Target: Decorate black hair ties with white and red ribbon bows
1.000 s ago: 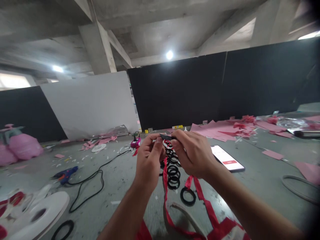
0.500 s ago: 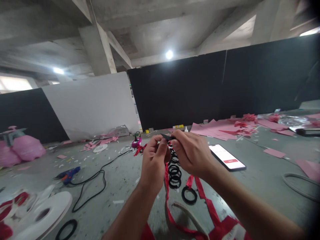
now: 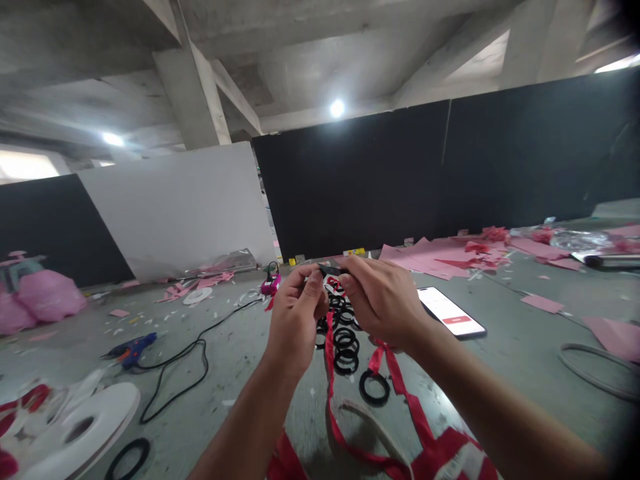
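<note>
Black panel (image 3: 360, 187): upright, beyond both hands.
Red ribbon (image 3: 329, 347): trails between the forearms.
White spool (image 3: 107, 407): left of left hand, cut off by frame edge.
Glue gun (image 3: 133, 350): left of left hand, well apart.
Phone (image 3: 453, 313): beside right hand, near edge partly covered.
Black rings (image 3: 345, 351): between and below hands, some hidden by fingers.
Dark strip (image 3: 329, 270): pinched between left hand (image 3: 300, 313) and right hand (image 3: 385, 297); ends hidden, shape unclear.

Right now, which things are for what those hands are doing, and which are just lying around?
Probably part of it:
dark piece, held between left hand and right hand
black rings
red ribbon

Probably just lying about:
phone
pink paper
clear plastic
</note>
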